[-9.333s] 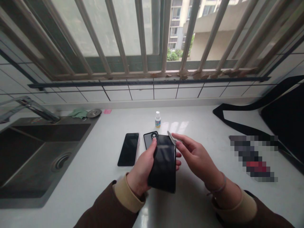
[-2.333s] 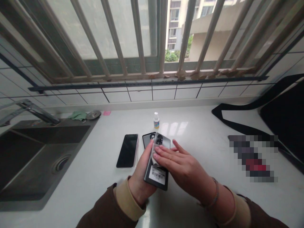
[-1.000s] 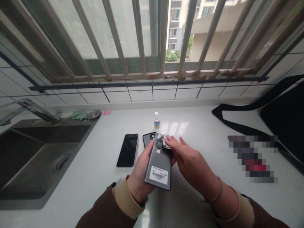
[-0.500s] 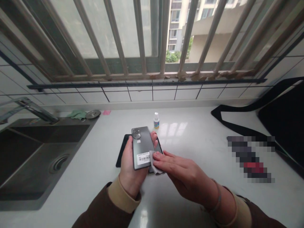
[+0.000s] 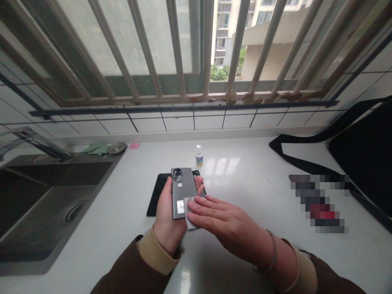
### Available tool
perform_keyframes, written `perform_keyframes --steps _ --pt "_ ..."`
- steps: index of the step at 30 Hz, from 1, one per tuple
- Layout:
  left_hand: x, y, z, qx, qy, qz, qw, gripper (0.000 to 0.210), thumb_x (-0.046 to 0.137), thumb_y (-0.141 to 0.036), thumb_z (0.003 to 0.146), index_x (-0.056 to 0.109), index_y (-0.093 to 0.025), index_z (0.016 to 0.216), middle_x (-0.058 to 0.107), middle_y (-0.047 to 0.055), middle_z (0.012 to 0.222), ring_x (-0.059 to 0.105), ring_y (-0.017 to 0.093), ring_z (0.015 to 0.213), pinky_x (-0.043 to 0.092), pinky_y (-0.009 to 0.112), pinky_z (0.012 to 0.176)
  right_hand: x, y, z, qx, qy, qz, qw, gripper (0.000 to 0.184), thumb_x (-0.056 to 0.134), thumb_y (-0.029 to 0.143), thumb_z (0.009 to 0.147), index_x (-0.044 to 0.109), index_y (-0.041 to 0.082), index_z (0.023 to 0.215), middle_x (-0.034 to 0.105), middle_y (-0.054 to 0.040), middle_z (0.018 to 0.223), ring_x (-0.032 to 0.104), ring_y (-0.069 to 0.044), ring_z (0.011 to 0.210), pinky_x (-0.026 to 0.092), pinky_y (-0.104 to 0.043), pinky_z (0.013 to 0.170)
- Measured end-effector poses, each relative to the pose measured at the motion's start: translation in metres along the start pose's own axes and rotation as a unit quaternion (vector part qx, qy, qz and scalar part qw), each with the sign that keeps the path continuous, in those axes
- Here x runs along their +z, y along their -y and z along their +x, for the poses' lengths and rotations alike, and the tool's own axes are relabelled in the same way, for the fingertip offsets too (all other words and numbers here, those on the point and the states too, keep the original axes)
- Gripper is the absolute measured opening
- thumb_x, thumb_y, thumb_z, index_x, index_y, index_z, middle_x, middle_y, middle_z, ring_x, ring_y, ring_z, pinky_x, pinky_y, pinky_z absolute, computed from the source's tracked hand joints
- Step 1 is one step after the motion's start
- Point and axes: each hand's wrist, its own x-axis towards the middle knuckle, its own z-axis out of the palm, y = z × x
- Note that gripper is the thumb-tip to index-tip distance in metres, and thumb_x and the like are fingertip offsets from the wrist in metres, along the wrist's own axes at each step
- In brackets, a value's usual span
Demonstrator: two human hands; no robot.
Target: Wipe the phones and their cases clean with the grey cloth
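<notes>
A grey smartphone (image 5: 186, 188), back side up with its camera block at the top left, lies in my left hand (image 5: 168, 220), which grips it by the edges. Near its lower end is a white label (image 5: 180, 207), partly covered. My right hand (image 5: 225, 218) presses a folded pale grey cloth (image 5: 190, 223) with its fingers onto the phone's lower right part. Under and behind the phone, a flat black device (image 5: 155, 196) rests on the counter; my hands hide much of it. Just beyond the phone stands a small white spray bottle (image 5: 199, 157) with a coloured label.
On the left is a sink (image 5: 58, 204) with a chrome faucet (image 5: 39, 143). A green cloth (image 5: 96, 149), a metal drain lid (image 5: 117, 148) and a pink piece (image 5: 134, 145) lie by its back edge. A black bag (image 5: 364, 143) with a strap and a blurred-out object (image 5: 318, 204) lie right.
My right hand and the cloth have moved left over the phone, covering more of its label. The phone has tilted slightly in my left hand. The whole view has shifted a little.
</notes>
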Motion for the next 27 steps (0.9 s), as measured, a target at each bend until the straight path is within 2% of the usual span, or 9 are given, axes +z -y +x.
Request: perform_keyframes --steps 4,7,10,13,16,18,21,24,27 --pt "0.002 0.002 0.0 -0.052 -0.017 0.031 0.998 0.066 0.038 -0.058 0.112 0.074 -0.002 0.116 0.08 0.018 0.091 0.08 0.026 0.077 0.067 0.036 0.077 -0.004 0.005 0.002 -0.043 0.023 -0.02 0.999 0.038 0.048 0.016 0.114 0.063 0.018 0.149 0.059 -0.004 0.163 0.05 -0.022 0.156 0.034 -0.044 0.136" --pt "0.004 0.008 -0.001 -0.091 -0.015 0.049 0.995 0.067 0.039 -0.06 0.111 0.076 -0.004 0.104 0.079 0.017 0.083 0.078 0.025 0.072 0.066 0.034 0.073 -0.009 0.008 0.005 -0.073 0.022 -0.026 0.997 0.036 0.046 0.02 0.116 0.065 0.017 0.146 0.06 -0.0051 0.162 0.051 -0.024 0.156 0.035 -0.044 0.136" --pt "0.003 0.008 -0.002 -0.106 0.004 0.036 0.994 0.067 0.04 -0.059 0.111 0.075 -0.003 0.108 0.079 0.019 0.086 0.079 0.026 0.075 0.067 0.035 0.077 -0.014 0.009 0.008 -0.079 0.01 -0.021 0.997 0.035 0.048 0.017 0.114 0.066 0.014 0.145 0.063 -0.0063 0.159 0.051 -0.024 0.156 0.039 -0.042 0.134" --pt "0.002 0.001 -0.005 -0.084 0.012 0.017 0.996 0.062 0.043 -0.054 0.111 0.073 0.0 0.121 0.08 0.02 0.094 0.08 0.026 0.082 0.067 0.037 0.084 -0.017 0.008 0.009 -0.07 -0.007 -0.003 0.998 0.036 0.051 0.012 0.112 0.066 0.011 0.145 0.065 -0.0092 0.157 0.05 -0.024 0.156 0.042 -0.042 0.133" --pt "0.004 -0.004 -0.006 -0.06 0.013 0.017 0.998 0.062 0.042 -0.051 0.111 0.071 0.001 0.127 0.081 0.022 0.097 0.081 0.028 0.086 0.067 0.039 0.086 -0.016 0.005 0.007 -0.04 -0.03 0.022 0.999 0.037 0.052 0.01 0.112 0.065 0.01 0.147 0.066 -0.0123 0.155 0.053 -0.022 0.154 0.044 -0.041 0.131" --pt "0.005 -0.002 -0.007 -0.061 0.037 0.032 0.997 0.061 0.043 -0.05 0.112 0.072 0.002 0.127 0.081 0.023 0.097 0.081 0.028 0.085 0.068 0.039 0.084 -0.012 0.002 0.005 -0.005 -0.055 0.023 0.998 0.039 0.05 0.006 0.111 0.064 0.011 0.147 0.068 -0.0127 0.153 0.058 -0.02 0.15 0.043 -0.042 0.132" --pt "0.005 0.006 -0.007 -0.083 0.083 0.072 0.99 0.051 0.048 -0.044 0.112 0.073 -0.004 0.13 0.082 0.02 0.099 0.082 0.026 0.082 0.068 0.038 0.083 -0.007 -0.003 0.002 0.052 -0.068 -0.005 0.996 0.044 0.046 0.001 0.109 0.063 0.014 0.149 0.069 -0.0126 0.152 0.061 -0.019 0.147 0.04 -0.048 0.133" --pt "0.002 0.012 -0.01 -0.11 0.102 0.143 0.978 0.044 0.056 -0.044 0.11 0.073 -0.012 0.134 0.083 0.016 0.1 0.082 0.026 0.08 0.069 0.04 0.078 -0.006 -0.007 0.0 0.099 -0.062 -0.022 0.993 0.047 0.047 0.003 0.109 0.059 0.016 0.153 0.064 -0.0147 0.157 0.058 -0.022 0.15 0.043 -0.052 0.131" --pt "-0.001 0.01 -0.015 -0.14 0.125 0.214 0.959 0.047 0.058 -0.049 0.108 0.074 -0.011 0.13 0.082 0.019 0.1 0.081 0.028 0.073 0.068 0.038 0.065 -0.008 -0.01 -0.001 0.177 -0.118 -0.002 0.977 0.051 0.046 0.004 0.109 0.059 0.021 0.155 0.065 -0.0126 0.156 0.06 -0.023 0.148 0.046 -0.053 0.129"
